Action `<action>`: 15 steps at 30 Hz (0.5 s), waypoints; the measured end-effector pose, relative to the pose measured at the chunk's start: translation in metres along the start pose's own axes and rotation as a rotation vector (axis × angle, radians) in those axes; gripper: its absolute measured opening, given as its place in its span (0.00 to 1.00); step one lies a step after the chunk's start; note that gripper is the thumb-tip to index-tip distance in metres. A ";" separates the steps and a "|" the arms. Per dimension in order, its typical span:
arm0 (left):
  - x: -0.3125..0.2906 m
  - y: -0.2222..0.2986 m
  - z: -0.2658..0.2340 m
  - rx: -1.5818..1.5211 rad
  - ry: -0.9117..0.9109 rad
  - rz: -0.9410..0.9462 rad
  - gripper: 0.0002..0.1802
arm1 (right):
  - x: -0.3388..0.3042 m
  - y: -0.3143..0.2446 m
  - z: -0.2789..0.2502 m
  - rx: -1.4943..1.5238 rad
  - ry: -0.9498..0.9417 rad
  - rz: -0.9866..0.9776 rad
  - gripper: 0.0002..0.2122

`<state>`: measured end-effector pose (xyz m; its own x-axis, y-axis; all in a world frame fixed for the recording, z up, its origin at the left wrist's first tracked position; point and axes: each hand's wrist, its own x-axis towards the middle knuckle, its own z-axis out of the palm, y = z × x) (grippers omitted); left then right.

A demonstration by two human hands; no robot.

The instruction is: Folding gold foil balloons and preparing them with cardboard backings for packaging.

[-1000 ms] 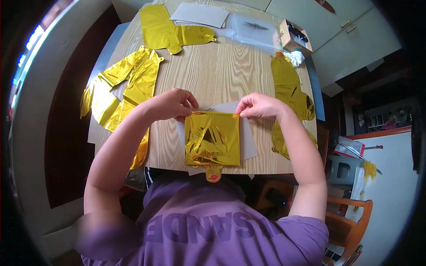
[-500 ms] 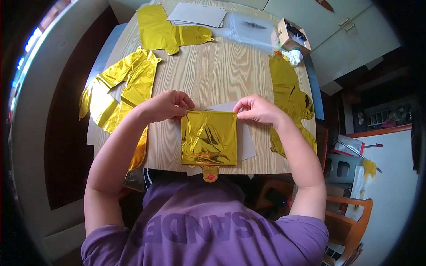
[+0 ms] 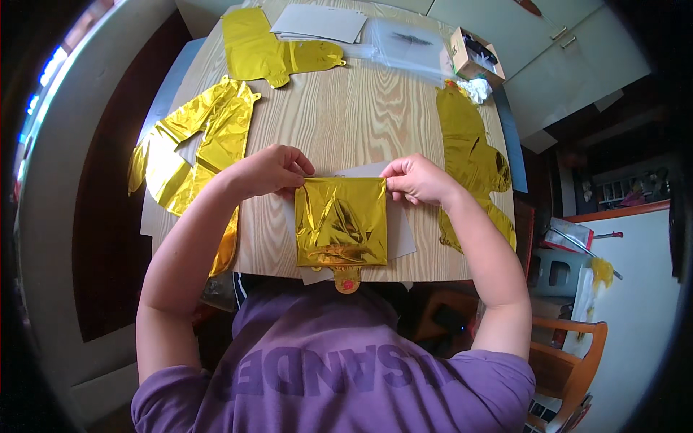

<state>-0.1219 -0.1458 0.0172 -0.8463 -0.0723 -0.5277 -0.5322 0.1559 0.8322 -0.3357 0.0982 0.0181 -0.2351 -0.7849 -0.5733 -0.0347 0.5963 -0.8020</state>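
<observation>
A gold foil balloon (image 3: pixel 341 224), deflated and folded into a flat square, lies near the table's front edge. Its rounded tab with a red mark points toward me and hangs past that edge. My left hand (image 3: pixel 278 172) pinches the far left corner of the square, and my right hand (image 3: pixel 420 180) pinches the far right corner. Beneath the balloon lies a pale card sheet (image 3: pixel 401 232), mostly covered, its edges showing at the sides and behind.
Flat gold foil balloons lie at the left (image 3: pixel 224 133), far left (image 3: pixel 249 54) and right (image 3: pixel 465 137). Grey card sheets (image 3: pixel 317 22), clear plastic bags (image 3: pixel 408 47), a small box of items (image 3: pixel 476 56) and crumpled white tissue (image 3: pixel 476 90) occupy the far side.
The folded balloon has shifted slightly away from me and to the right, its tab moving with it. Both hands keep their corners; the right fingers have curled a little differently.
</observation>
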 end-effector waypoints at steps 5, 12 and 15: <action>-0.006 0.009 0.002 -0.110 0.020 -0.044 0.15 | 0.002 0.000 -0.002 0.142 0.005 0.046 0.05; 0.000 0.011 0.005 -0.108 0.100 -0.096 0.16 | 0.013 0.000 -0.005 0.097 0.049 0.111 0.04; 0.001 0.007 0.015 -0.035 0.155 -0.083 0.16 | 0.016 0.000 0.001 -0.006 0.096 0.124 0.05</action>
<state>-0.1266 -0.1305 0.0202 -0.7912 -0.2350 -0.5647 -0.5986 0.1084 0.7936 -0.3388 0.0855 0.0082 -0.3295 -0.6856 -0.6491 -0.0051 0.6888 -0.7249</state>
